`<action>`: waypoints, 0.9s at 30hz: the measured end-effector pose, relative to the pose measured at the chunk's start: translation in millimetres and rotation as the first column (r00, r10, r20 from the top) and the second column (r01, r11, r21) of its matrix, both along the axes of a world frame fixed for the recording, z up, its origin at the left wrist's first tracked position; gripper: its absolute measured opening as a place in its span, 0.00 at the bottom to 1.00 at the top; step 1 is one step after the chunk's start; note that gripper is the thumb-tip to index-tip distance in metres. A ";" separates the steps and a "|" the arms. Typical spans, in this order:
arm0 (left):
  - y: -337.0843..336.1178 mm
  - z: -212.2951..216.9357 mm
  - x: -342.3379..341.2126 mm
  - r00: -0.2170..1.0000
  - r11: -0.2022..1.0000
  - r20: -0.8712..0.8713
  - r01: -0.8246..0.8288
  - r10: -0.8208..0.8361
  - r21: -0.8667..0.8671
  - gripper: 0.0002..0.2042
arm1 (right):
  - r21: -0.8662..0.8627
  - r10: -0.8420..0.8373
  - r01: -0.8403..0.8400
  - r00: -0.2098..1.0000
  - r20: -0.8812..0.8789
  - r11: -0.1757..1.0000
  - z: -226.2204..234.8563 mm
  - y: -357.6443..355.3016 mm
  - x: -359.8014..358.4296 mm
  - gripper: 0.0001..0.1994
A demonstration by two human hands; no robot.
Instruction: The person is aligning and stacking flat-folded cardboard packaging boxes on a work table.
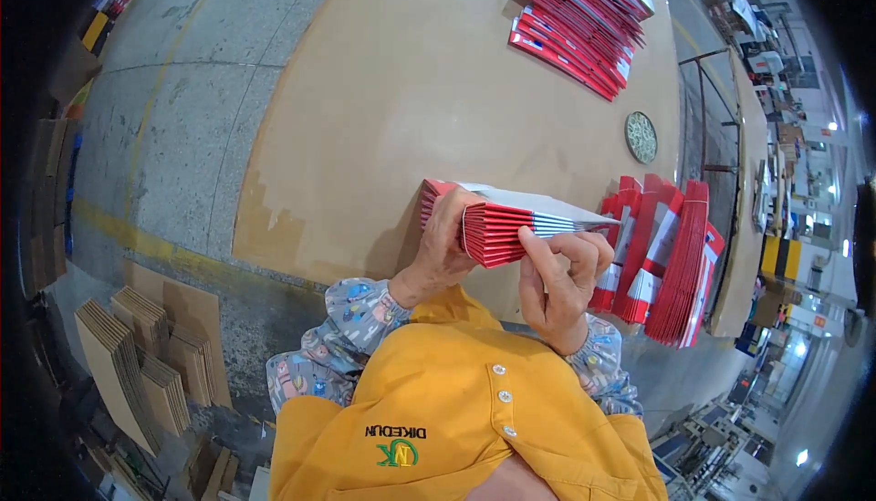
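Where the wearer is nearest: a mustard-yellow, white-buttoned fabric garment (456, 401) is covering the torso, and grey-blue patterned sleeves (370, 317) are wrapping the forearms, presumably for protection.
Right hand: the bare right hand (568, 284) is half curling and bringing a fingertip against the folded edges; whether it is pinching a layer, I cannot tell.
Left hand: the bare left hand (445, 236) is gripping the folded bundle from its left, apparently pressing loose layers together.
Folded bundle: this thick red-and-white bundle of thin folded sheets (493, 227) is sitting between the hands at the near side of the bench, its red edges facing the wearer, probably so each fold is showing; its contact with the surface is hidden.
Bench: a broad, flat, tan-topped bench (383, 118) is stretching away ahead.
Row at right: several long red-and-white folded bundles (657, 259) are lying side by side near the right hand, seemingly for easy reach.
Disc: a round, green-patterned disc with a dark rim (641, 137) is lying beyond that row.
Far pile: a fanned, overlapping pile of red-and-white folded sheets (584, 22) is occupying the far end.
Floor: brown corrugated cardboard stacks (114, 364) are standing at lower left.
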State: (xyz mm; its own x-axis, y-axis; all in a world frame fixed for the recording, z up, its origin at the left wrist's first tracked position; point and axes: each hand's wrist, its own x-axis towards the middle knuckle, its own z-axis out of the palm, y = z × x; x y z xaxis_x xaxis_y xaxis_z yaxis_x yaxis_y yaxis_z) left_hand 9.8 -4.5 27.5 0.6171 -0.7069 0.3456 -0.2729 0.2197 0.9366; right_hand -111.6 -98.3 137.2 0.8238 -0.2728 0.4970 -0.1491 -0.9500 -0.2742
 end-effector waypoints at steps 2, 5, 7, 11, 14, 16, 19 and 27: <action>-0.4 -2.0 0.0 1.000 1.000 0.016 0.012 -0.012 -0.006 0.24 | 0.003 0.007 -0.007 1.000 -0.009 1.000 0.8 -1.3 -0.1 0.24; -1.4 -0.3 0.0 1.000 1.000 0.021 0.009 -0.009 -0.022 0.24 | 0.003 0.020 -0.020 1.000 -0.014 1.000 2.0 -2.8 -1.0 0.25; -2.3 -1.9 -1.6 1.000 1.000 0.021 0.006 -0.006 -0.018 0.24 | -0.002 0.027 -0.027 1.000 -0.011 1.000 1.6 -3.7 -1.3 0.25; -1.2 -1.9 -2.2 0.999 1.000 -0.019 0.028 -0.028 0.005 0.24 | 0.001 0.032 -0.032 0.999 0.010 0.999 -0.1 -5.3 -1.1 0.25; -1.1 0.6 -4.0 0.999 1.000 -0.038 0.023 -0.023 0.011 0.24 | -0.011 0.032 -0.032 0.999 0.029 0.999 0.1 -6.6 2.2 0.25; 1.2 1.5 -2.9 0.998 1.000 -0.051 0.028 -0.027 0.014 0.24 | -0.013 0.034 -0.034 0.999 0.033 0.999 0.1 -5.3 4.8 0.24; 3.4 1.3 -2.1 0.997 0.999 -0.070 0.036 -0.035 0.010 0.24 | -0.019 0.060 -0.060 0.998 -0.005 0.998 -0.2 -4.1 5.7 0.22; 0.7 -4.2 -4.3 0.951 0.965 -0.193 0.212 -0.240 -0.155 0.24 | 0.051 0.055 -0.052 0.996 -0.070 0.997 25.0 -10.0 32.7 0.27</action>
State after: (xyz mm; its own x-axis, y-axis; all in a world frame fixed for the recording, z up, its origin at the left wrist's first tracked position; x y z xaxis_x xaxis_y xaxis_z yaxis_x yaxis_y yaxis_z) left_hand 5.5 -3.9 23.2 0.5145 -0.7935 0.3251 -0.0036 0.3771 0.9262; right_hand -78.9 -108.4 162.2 0.8708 -0.2502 0.4232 -0.1196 -0.9428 -0.3113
